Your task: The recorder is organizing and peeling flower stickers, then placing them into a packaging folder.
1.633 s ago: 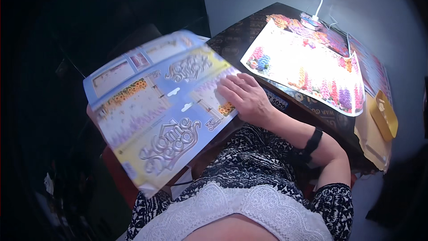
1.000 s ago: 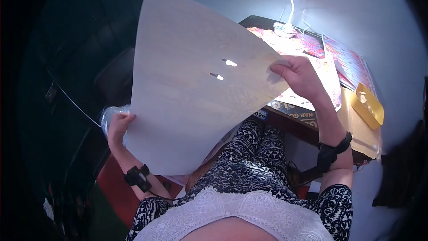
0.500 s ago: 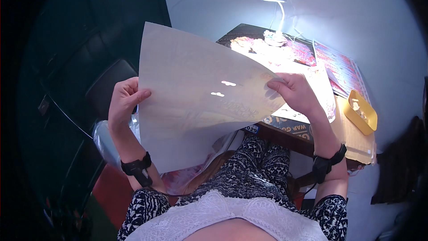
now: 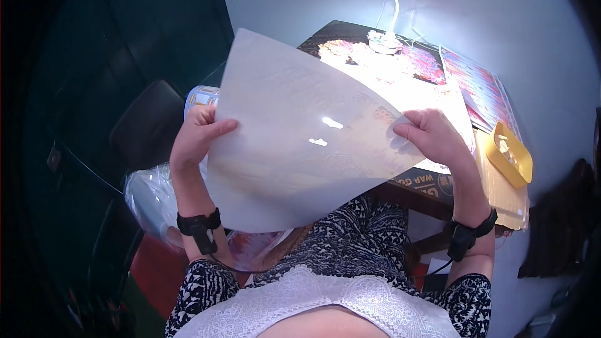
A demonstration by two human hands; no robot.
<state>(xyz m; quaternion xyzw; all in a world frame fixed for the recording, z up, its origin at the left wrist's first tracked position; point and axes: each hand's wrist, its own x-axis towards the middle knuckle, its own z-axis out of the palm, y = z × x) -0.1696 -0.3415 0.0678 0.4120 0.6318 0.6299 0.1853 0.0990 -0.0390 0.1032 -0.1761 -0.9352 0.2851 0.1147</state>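
Observation:
A large, thin, pale sheet [image 4: 282, 163] is stretched between my two hands above my lap, its lower edge bowed. My left hand [image 4: 194, 138] pinches its left edge, with the thumb on the near face. On the other side, my right hand [image 4: 438, 139] grips the right corner, again with the thumb in front. Faint patterns show on or through the sheet. Near its middle are two small bright spots; I cannot tell if they are cut-outs. The sheet partly covers the table and the brightly lit paper [image 4: 438, 112] on it.
A lit white desk lamp [image 4: 393, 12] stands at the table's back. A yellow tray [image 4: 512, 156] with small pale pieces lies on cardboard [image 4: 494, 200] at right, beside colourful printed sheets [image 4: 482, 87]. Clear plastic wrap [image 4: 150, 200] and a dark chair [image 4: 150, 125] are at left.
Both hands and the sheet have shifted right in view, and the sheet's lower edge sits slightly higher. A printed roll-like thing now shows behind my left hand.

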